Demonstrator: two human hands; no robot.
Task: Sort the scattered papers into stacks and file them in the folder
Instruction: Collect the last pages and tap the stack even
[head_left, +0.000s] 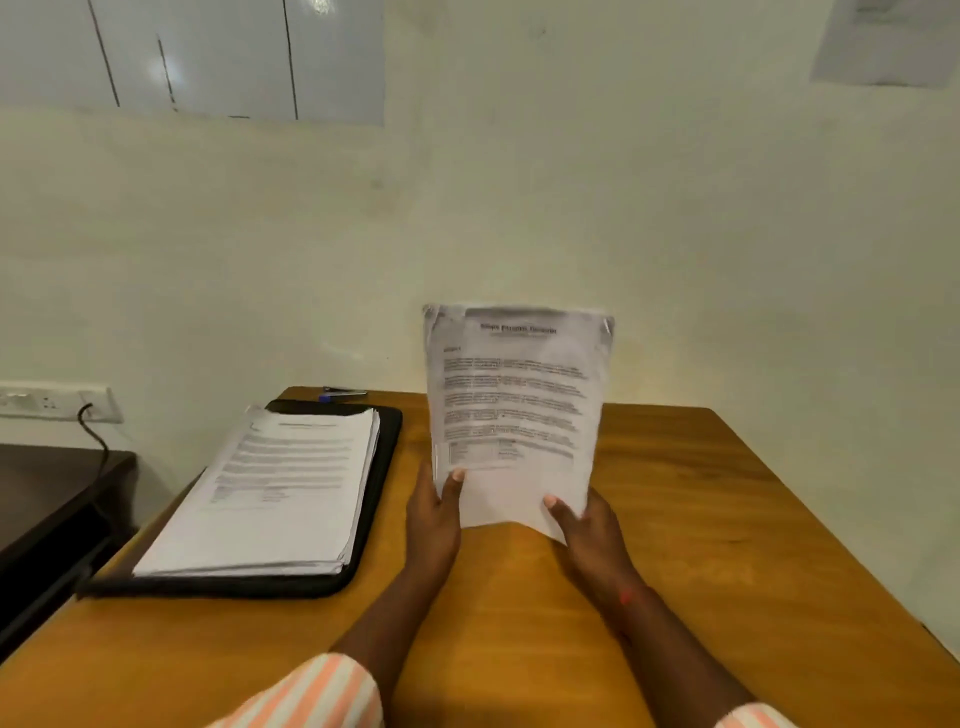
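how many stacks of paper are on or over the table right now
2. The flat stack lies on the black folder at the table's left. The held stack stands upright over the middle, left hand and right hand gripping its bottom edge. Sheets behind it may be hidden.

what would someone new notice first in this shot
The printed sheaf of papers stands out first, held upright over the middle of the wooden table by the left hand and right hand at its bottom corners. Next comes the thick stack of papers lying on the black folder at the table's left side.
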